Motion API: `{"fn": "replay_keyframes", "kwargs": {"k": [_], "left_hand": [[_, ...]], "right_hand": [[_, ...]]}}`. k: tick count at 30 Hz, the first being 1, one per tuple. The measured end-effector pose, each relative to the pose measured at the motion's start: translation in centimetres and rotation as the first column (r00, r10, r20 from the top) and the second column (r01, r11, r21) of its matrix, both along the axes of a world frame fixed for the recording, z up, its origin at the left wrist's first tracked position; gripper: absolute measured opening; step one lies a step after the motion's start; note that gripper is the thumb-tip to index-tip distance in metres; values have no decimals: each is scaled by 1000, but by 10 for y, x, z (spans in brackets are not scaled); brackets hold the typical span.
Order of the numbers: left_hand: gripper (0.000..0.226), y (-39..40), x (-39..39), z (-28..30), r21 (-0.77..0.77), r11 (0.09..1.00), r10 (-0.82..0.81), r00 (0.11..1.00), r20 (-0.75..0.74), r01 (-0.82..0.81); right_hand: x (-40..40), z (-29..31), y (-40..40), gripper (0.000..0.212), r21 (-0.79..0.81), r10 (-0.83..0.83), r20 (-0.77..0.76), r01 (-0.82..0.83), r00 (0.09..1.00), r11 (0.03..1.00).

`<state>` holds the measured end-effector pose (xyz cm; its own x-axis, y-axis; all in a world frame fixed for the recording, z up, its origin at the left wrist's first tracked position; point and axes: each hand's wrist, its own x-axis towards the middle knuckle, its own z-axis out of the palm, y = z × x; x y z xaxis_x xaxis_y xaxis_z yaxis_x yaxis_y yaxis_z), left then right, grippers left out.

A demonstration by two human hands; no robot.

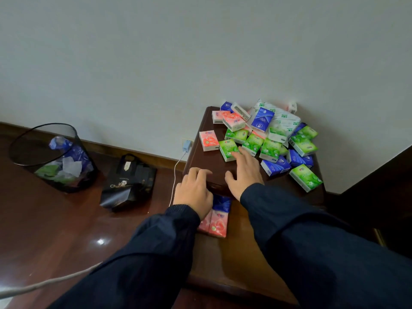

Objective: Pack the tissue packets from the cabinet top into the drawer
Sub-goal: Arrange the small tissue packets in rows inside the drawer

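Cabinet top (207, 161), centre-right: dark wood, polished, soft sheen. Tissue packets (270, 137) on it: glossy plastic wrap, w/ highlights. Drawer (243, 259) floor, lower centre: smooth brown wood, more matt. Floor (55, 228), lower left: dark wood, v. glossy, w/ glare spot. Bin (53, 157), left: black mesh. Bag (128, 181): shiny black. Sleeves (312, 237): matt dark cloth.

Packet-strewn cabinet top (201, 159)

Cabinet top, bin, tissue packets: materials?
Cabinet top: dark wood or veneer, likely lacquered; faint sheen. Bin: dark see-through mesh or tinted plastic, can't tell; contents show through. Tissue packets: glossy printed plastic film; highlights and creases.
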<state>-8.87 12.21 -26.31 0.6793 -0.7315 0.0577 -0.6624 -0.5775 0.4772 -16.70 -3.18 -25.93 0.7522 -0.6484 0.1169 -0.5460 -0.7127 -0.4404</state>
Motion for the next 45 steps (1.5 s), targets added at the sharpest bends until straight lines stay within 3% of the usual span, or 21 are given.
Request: {"fn": "replay_keyframes", "kwargs": {"k": [3, 6, 11, 15, 19, 22, 24, 29, 33, 35, 39, 42, 45], "left_hand": [[52, -22, 19, 8, 1, 1000, 3, 999, 36, -4], [57, -43, 36, 7, 38, 999, 4, 997, 79, -7], [69, -74, 59, -3, 100, 995, 9, 993, 118, -21], [75, -96, 76, -9, 72, 997, 32, 990, 134, -42], [62, -105, 90, -17, 104, 994, -39, 991, 131, 25], [57, -102, 88, -20, 74, 996, -54, 991, 119, 46], [48, -98, 84, -18, 33, 998, -62, 983, 174, 57], [33, -79, 72, -11, 11, 1000, -25, 973, 231, 23], [29, -65, 55, -3, 45, 999, 10, 992, 123, -16], [37, -55, 43, -2, 6, 998, 55, 997, 45, -56], [70, -18, 11, -9, -250, 955, 124, 979, -159, -161], [87, 14, -6, -21, -289, 894, 239, 910, -338, -342], [97, 47, -18, -38, -222, 833, 350, 794, -498, -506]], "right_hand": [[9, -12, -19, 73, -42, 95, -138, -101, 986, 994], [8, -30, -30, 71, -150, 100, -197, -130, 975, 980], [-1, -52, -33, 40, -205, 105, 110, -81, 988, 975], [-2, -54, -33, 33, -199, 90, 160, -57, 983, 978], [-2, -53, -36, 51, -120, 95, 225, -69, 970, 990], [1, -52, -34, 72, -186, 123, 78, -107, 989, 977], [3, -51, -32, 70, -220, 105, 23, -98, 994, 971], [-2, -54, -33, 42, -153, 57, 116, -38, 992, 987], [-10, -41, -23, 26, -114, -76, 150, 94, 986, 989], [-18, -34, -15, 36, -32, -106, 142, 112, 984, 993], [-39, -20, 7, 72, 271, -87, 141, 46, 986, 962], [-57, -20, 28, 80, 412, -92, 152, 22, 984, 911], [-74, -27, 51, 63, 581, -109, 47, 61, 993, 812]]}}
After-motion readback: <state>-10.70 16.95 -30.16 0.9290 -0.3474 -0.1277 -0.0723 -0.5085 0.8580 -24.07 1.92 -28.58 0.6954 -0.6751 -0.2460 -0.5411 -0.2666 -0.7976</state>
